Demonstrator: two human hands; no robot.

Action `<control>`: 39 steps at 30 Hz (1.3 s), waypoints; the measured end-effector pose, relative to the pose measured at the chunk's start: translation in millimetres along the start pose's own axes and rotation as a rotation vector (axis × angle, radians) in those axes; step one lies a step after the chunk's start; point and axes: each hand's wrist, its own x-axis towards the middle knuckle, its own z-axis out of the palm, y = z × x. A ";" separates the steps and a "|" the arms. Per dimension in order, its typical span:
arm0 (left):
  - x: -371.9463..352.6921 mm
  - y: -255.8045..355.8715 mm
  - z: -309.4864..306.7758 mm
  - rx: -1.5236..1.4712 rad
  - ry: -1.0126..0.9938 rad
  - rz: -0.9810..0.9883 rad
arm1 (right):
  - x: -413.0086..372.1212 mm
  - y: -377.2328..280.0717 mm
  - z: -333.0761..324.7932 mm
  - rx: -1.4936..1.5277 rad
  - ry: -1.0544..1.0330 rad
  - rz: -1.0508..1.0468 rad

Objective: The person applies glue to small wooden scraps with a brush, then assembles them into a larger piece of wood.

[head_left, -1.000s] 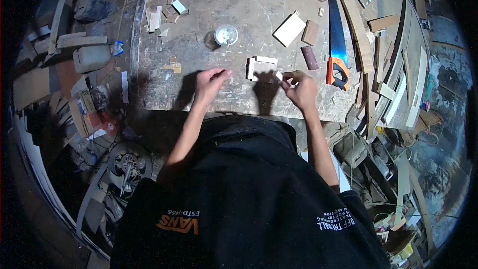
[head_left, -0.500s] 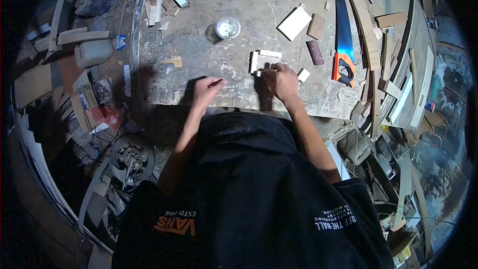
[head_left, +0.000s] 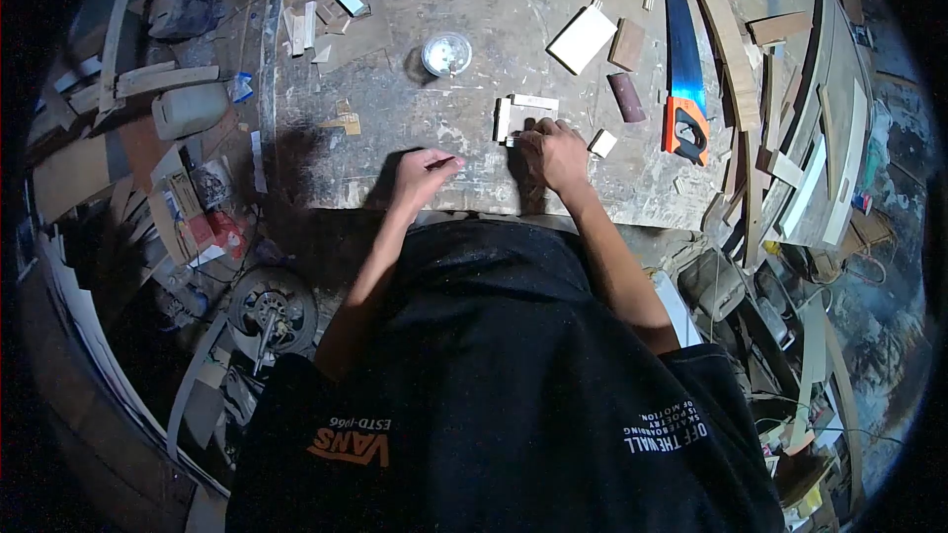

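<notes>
A small wooden frame point(head_left: 533, 103) of light strips with a dark left edge lies on the workbench in front of me. At its near right side, the curled fingers of my right hand point(head_left: 561, 160) grip it and hide that part. To the left, my left hand point(head_left: 423, 178) hovers over the bench's near edge, thumb and fingers pinched together. What sits in that pinch, perhaps something small and dark, is too small to name. A little pale wood block point(head_left: 601, 143) lies just right of my right hand.
Beyond the frame stands a round tub point(head_left: 446, 55) with whitish contents. Toward the right are a pale board point(head_left: 583, 38), a brown block point(head_left: 627, 44), a rolled piece of dark red sandpaper point(head_left: 626, 98) and an orange-handled handsaw point(head_left: 685, 128). Wood offcuts point(head_left: 302, 28) lie far left on the workbench point(head_left: 385, 109).
My left hand has moved slightly right, toward the frame, still pinched. My right hand stays at the frame with little movement. The view has shifted a little.
</notes>
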 end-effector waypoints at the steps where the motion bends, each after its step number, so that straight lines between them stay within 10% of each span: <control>1: 3.5 -1.5 4.7 -0.006 0.009 0.023 | 0.6 -0.4 -2.8 -0.002 -0.002 -0.004; 7: 27.9 5.8 23.3 0.123 -0.006 0.194 | -13.3 -1.5 -16.9 0.207 0.208 0.110; 14: 68.3 24.5 57.3 0.248 0.041 0.159 | -37.9 38.5 22.1 0.695 0.288 0.722; 39: 67.8 46.6 73.3 0.467 0.109 0.081 | -23.8 31.9 23.1 0.649 0.117 0.746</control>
